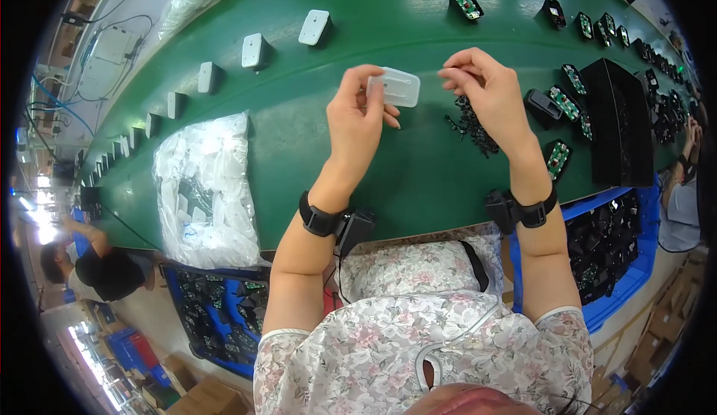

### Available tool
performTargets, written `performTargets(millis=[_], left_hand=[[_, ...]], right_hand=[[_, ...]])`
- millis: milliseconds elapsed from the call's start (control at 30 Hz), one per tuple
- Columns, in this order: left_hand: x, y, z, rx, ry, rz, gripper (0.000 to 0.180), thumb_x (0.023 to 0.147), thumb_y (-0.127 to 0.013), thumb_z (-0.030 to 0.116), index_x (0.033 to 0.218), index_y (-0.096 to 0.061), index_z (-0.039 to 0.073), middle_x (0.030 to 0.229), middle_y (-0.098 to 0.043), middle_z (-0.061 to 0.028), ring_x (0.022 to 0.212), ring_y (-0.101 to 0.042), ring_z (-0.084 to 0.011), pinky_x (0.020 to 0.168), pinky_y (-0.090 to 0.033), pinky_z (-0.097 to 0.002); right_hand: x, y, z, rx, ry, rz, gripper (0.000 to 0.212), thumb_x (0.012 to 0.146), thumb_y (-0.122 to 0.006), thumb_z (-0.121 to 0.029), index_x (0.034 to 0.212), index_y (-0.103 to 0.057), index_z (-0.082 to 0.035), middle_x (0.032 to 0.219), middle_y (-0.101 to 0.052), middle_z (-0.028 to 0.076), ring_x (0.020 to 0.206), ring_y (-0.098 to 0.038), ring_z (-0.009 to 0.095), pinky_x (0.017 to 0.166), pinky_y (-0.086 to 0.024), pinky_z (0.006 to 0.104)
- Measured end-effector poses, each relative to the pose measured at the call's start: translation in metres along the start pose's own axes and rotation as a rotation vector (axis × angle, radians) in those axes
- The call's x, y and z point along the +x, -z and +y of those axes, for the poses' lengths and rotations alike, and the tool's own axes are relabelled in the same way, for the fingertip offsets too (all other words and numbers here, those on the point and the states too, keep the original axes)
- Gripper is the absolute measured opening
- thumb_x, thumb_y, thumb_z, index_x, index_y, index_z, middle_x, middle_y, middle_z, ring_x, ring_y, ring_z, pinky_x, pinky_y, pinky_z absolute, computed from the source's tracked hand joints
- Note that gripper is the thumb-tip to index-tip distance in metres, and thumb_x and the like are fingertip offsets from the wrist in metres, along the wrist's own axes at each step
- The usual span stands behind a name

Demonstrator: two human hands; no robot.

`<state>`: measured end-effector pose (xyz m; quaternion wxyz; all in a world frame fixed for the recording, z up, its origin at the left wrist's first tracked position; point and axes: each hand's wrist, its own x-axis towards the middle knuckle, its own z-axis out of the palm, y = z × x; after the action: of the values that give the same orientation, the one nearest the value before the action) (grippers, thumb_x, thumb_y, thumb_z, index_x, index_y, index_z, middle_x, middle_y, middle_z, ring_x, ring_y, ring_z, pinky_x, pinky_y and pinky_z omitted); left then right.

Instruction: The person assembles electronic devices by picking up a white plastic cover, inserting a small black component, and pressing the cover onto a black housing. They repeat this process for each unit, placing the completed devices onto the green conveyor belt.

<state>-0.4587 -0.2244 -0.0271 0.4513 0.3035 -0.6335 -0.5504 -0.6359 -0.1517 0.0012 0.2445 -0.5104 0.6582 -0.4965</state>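
Observation:
A white plastic cover [401, 88] with rounded corners is pinched between the thumb and fingers of my left hand [352, 120], raised over the green table [336, 191]. To its right, my right hand [489, 95] has thumb and fingertips drawn together; whatever may be between them is too small to make out. The two hands are apart. Just beneath my right hand lies a loose pile of small black parts [472, 127], partly covered by the hand and wrist.
White-topped housings [315, 28] line the table's far left. A clear plastic bag of white parts [205, 191] lies nearer. On the right are black housings with green circuit boards [565, 103] and a black box [616, 127]. Blue crates [648, 228] flank me; other people sit at both sides.

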Motion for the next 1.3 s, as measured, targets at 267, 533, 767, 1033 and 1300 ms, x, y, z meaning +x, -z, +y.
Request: performTargets(millis=[267,533,767,1033,1300], left_hand=[[-0.015,0.0,-0.004,0.156,-0.147,-0.06,0.016,0.086,-0.056,-0.004,0.102,-0.06,0.0,0.085,-0.057,-0.0084,0.059,-0.059,-0.0128,0.048,-0.05,-0.0235],[-0.017,0.001,0.001,0.217,-0.166,-0.036,0.012,0.085,-0.057,-0.004,0.096,-0.059,0.0,0.081,-0.056,-0.0081,0.056,-0.059,-0.0132,0.045,-0.048,-0.0234],[-0.019,0.004,-0.001,0.128,-0.003,-0.077,0.008,0.088,-0.056,-0.002,0.095,-0.058,-0.001,0.08,-0.057,-0.0086,0.057,-0.06,-0.0121,0.044,-0.047,-0.0229],[-0.019,-0.003,-0.002,-0.177,0.094,0.002,0.031,0.09,-0.049,-0.005,0.121,-0.044,-0.004,0.095,-0.059,-0.013,0.078,-0.066,-0.02,0.067,-0.056,-0.0272],[-0.021,-0.002,0.0,-0.202,0.139,-0.097,0.02,0.091,-0.05,-0.004,0.111,-0.05,-0.007,0.103,-0.061,-0.0114,0.091,-0.065,-0.0187,0.081,-0.052,-0.027]], right_hand=[[-0.008,-0.038,0.005,0.71,-0.181,-0.178,0.015,0.088,-0.062,-0.009,0.1,-0.064,0.001,0.084,-0.065,0.005,0.074,-0.057,0.009,0.066,-0.046,0.0225],[-0.012,-0.04,0.004,0.64,-0.187,-0.184,0.006,0.085,-0.065,-0.007,0.088,-0.062,-0.003,0.085,-0.059,0.001,0.077,-0.055,0.008,0.067,-0.044,0.0217],[-0.014,-0.041,0.006,0.163,0.223,-0.062,0.006,0.084,-0.065,-0.004,0.086,-0.062,0.001,0.085,-0.057,0.002,0.075,-0.053,0.009,0.065,-0.043,0.0229],[-0.016,-0.036,-0.001,0.041,0.17,-0.03,0.005,0.082,-0.065,-0.003,0.084,-0.061,-0.001,0.08,-0.053,0.0,0.067,-0.046,0.007,0.058,-0.036,0.0206],[-0.014,-0.037,0.008,0.223,0.022,-0.095,0.006,0.083,-0.066,-0.006,0.083,-0.061,-0.003,0.08,-0.052,-0.004,0.067,-0.041,0.002,0.057,-0.032,0.018]])
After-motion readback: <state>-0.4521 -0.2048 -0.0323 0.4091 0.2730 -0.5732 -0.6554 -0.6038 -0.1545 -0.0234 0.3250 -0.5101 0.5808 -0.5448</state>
